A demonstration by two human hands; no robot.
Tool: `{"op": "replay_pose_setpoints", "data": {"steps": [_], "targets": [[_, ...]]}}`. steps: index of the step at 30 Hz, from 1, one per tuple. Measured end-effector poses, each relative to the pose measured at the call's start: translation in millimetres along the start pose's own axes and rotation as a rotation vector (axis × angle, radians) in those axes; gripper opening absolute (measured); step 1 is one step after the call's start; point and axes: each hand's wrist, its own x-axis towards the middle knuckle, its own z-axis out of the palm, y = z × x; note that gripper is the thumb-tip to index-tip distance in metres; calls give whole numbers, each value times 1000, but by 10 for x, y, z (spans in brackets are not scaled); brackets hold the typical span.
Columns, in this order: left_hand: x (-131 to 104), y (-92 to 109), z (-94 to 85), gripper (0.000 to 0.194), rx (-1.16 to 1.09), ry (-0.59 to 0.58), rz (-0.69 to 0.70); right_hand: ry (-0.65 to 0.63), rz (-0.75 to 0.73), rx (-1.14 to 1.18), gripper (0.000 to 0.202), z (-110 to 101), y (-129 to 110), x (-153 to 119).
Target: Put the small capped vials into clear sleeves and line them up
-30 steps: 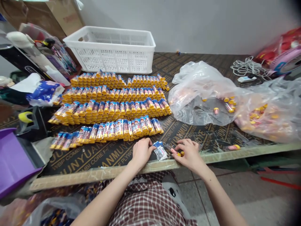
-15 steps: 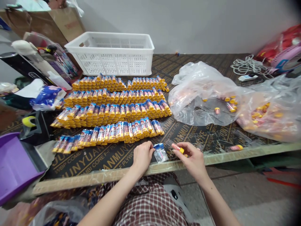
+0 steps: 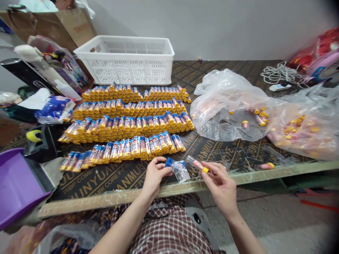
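My left hand (image 3: 156,173) pinches a small blue cap (image 3: 168,162) between thumb and fingers, just above the table's front edge. My right hand (image 3: 219,183) grips a clear tube (image 3: 197,164) by its yellow end; pink-and-white bits lie inside, and the tube's far end points up and left. Between the hands lies a small clear packet (image 3: 181,173) with blue at its top. Behind them, tubes (image 3: 137,146) with blue tops and yellow ends are stacked in several rows. A single pink tube with a yellow end (image 3: 265,166) lies to the right.
A white plastic basket (image 3: 129,67) stands behind the rows. Clear plastic bags (image 3: 227,88) with more yellow-ended tubes spread over the right side. A purple dustpan-like tray (image 3: 18,187) and a black tape dispenser (image 3: 43,144) are at the left. A white cable (image 3: 284,76) lies far right.
My left hand has lifted slightly, with the blue cap now visible in its fingers. My right hand has shifted a little right and down, and more of the clear tube shows.
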Motion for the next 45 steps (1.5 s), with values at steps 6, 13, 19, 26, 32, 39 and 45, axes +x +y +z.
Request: {"op": "replay_pose_setpoints", "data": {"steps": [6,13,19,26,32,39,45], "targets": [[-16,25,-10,34,-176,86,-66,33,-13,33,20,79,-39,-110],[-16,31,-39,35,-163,145,-1,11,-125,-11,26,132,-29,-160],[-20,7,-30,35,-132,147,25,-35,-151,-32,29,167,-8,-206],[-19,12,-68,32,-127,124,121,-90,-154,5,30,207,8,-234],[-25,65,-89,33,-120,159,120,-72,-211,-54,32,196,11,-218],[-14,-16,-93,35,-110,213,132,-100,-290,-79,38,256,-60,-259],[-97,13,-14,30,-175,98,92,-166,-183,10,32,295,-56,-283]]}}
